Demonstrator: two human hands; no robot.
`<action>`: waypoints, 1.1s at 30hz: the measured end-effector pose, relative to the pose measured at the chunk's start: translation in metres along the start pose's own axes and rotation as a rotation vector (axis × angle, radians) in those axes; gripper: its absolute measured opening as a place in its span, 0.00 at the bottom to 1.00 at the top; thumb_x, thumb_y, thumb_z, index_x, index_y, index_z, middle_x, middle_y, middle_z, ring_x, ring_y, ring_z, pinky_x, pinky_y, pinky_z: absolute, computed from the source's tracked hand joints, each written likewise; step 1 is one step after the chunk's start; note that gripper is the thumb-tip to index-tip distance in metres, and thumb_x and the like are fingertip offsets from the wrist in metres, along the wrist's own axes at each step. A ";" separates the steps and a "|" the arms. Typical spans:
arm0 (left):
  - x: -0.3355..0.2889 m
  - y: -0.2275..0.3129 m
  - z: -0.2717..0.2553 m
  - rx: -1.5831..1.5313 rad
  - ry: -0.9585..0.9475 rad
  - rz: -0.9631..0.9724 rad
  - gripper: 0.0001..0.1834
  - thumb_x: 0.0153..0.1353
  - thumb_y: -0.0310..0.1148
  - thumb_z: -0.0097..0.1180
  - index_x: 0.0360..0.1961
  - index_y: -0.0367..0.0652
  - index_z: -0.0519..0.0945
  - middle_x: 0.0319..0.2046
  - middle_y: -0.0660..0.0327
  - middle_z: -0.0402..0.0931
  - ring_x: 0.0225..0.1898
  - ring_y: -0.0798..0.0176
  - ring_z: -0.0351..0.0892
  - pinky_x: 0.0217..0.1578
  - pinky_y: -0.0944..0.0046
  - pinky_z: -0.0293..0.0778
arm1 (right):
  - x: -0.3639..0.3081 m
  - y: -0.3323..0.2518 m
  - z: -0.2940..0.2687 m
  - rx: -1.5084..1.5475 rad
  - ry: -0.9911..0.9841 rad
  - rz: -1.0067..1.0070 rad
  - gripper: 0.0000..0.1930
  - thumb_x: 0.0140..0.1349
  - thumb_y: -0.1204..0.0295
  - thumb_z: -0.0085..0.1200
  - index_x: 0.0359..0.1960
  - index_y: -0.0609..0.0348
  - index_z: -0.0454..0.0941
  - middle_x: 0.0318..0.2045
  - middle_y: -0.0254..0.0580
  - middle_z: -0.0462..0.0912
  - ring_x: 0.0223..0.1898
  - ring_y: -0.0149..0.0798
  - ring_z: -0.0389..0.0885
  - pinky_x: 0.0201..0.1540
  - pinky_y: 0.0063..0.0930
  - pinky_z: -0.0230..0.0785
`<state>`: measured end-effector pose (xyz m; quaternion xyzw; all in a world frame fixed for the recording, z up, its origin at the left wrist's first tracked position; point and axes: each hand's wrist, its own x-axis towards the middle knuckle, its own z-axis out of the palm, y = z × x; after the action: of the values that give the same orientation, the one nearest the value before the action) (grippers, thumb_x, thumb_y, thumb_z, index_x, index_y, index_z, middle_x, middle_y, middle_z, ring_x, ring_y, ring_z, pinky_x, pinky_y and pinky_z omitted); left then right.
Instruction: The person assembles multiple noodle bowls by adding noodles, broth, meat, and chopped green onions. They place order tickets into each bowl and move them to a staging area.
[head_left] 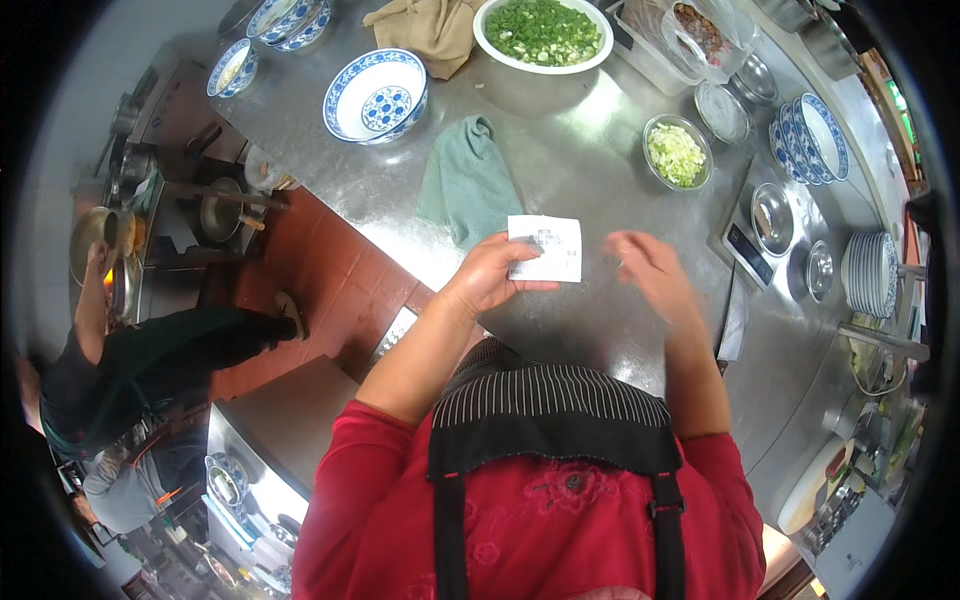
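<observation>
A small white printed paper slip (pixel 556 262) is pinched in my left hand (pixel 487 272), the thumb on top and fingers beneath. Apart from it, to its right, my right hand (pixel 648 272) is raised over the steel table with its fingers loosely stretched and nothing visible in them; motion blurs the fingertips. Just beyond my left hand lies a crumpled green cloth (pixel 466 180) on the table. A clear bowl of chopped pale green vegetable (pixel 677 154) stands beyond my right hand.
At the back are a blue-and-white bowl (pixel 375 97), a brown cloth (pixel 425 32) and a white basin of chopped green onions (pixel 543 30). To the right are a scale (pixel 749 254), a knife (pixel 734 322) and stacked plates (pixel 868 274). A co-worker (pixel 150 370) holds a pan at left.
</observation>
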<state>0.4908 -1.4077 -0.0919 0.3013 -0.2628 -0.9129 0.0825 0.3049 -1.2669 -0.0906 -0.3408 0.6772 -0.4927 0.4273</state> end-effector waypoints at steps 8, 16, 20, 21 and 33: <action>-0.005 -0.014 0.002 -0.108 -0.211 0.019 0.31 0.60 0.44 0.35 0.55 0.28 0.55 0.48 0.39 0.65 0.45 0.36 0.70 0.42 0.51 0.73 | 0.020 -0.015 0.034 0.376 -0.068 0.178 0.05 0.54 0.75 0.51 0.33 0.60 0.72 0.23 0.29 0.73 0.19 0.18 0.61 0.19 0.12 0.50; -0.002 -0.013 -0.007 -0.136 -0.276 0.037 0.35 0.61 0.52 0.31 0.56 0.29 0.54 0.50 0.39 0.63 0.47 0.36 0.68 0.44 0.50 0.71 | 0.025 -0.006 0.031 0.406 -0.060 0.161 0.05 0.54 0.75 0.50 0.32 0.60 0.72 0.22 0.28 0.72 0.18 0.18 0.59 0.18 0.12 0.48; 0.011 -0.007 -0.009 -0.113 -0.286 0.034 0.35 0.60 0.53 0.31 0.56 0.30 0.55 0.50 0.39 0.63 0.47 0.37 0.68 0.44 0.50 0.71 | 0.036 -0.005 0.025 0.410 -0.057 0.148 0.05 0.54 0.75 0.50 0.32 0.60 0.72 0.22 0.28 0.72 0.18 0.18 0.60 0.18 0.12 0.49; 0.012 -0.005 -0.008 -0.114 -0.291 0.040 0.35 0.60 0.53 0.31 0.56 0.30 0.55 0.50 0.39 0.63 0.47 0.37 0.68 0.44 0.50 0.71 | 0.036 -0.005 0.024 0.422 -0.050 0.125 0.05 0.54 0.75 0.50 0.33 0.60 0.72 0.23 0.29 0.72 0.18 0.18 0.61 0.18 0.12 0.50; 0.001 0.002 -0.042 0.606 0.237 0.211 0.16 0.59 0.31 0.46 0.44 0.32 0.71 0.36 0.58 0.75 0.38 0.67 0.72 0.40 0.70 0.68 | 0.061 -0.003 0.060 0.117 -0.187 0.152 0.09 0.54 0.70 0.52 0.33 0.62 0.74 0.23 0.32 0.75 0.20 0.22 0.68 0.22 0.15 0.60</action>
<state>0.5146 -1.4274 -0.1199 0.3872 -0.5402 -0.7386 0.1130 0.3351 -1.3441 -0.1116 -0.3075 0.6284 -0.4634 0.5439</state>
